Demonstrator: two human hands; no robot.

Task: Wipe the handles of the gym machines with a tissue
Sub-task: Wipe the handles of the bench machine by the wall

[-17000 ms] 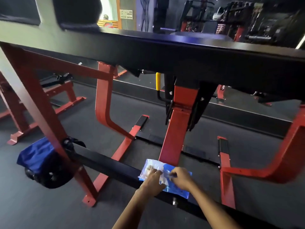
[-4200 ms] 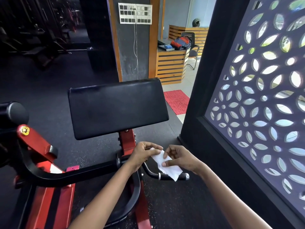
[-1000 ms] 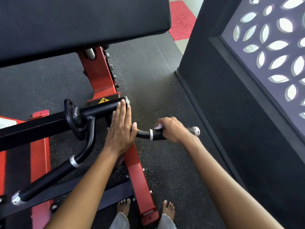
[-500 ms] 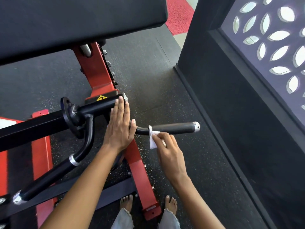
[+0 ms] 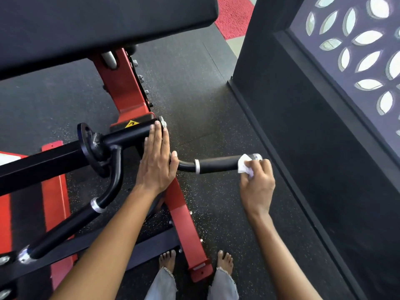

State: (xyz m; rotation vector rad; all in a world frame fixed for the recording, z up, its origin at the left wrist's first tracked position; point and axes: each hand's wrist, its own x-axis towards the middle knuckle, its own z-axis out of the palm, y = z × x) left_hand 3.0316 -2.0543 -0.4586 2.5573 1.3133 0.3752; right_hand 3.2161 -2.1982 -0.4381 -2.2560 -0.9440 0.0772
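Right hand [image 5: 257,182] pinches tissue [image 5: 244,166] against outer end of right handle [image 5: 218,164]; left hand [image 5: 156,161] rests flat on the bar. Left handle [image 5: 71,226] apparently remains to wipe.

Two bare hands: the left hand [image 5: 156,163], the right hand [image 5: 257,180]; one crumpled white tissue [image 5: 244,165]; two black rubber-gripped handles, at three o'clock [image 5: 218,164] and seven o'clock [image 5: 65,230]; two bare feet [image 5: 167,259].

- Your left hand [image 5: 156,163] rests flat on the machine's bar [image 5: 129,135], left of the handle [image 5: 218,164].
- Your right hand [image 5: 257,182] presses the tissue [image 5: 244,166] at the handle's right end.
- The pad [image 5: 97,24] lies behind.
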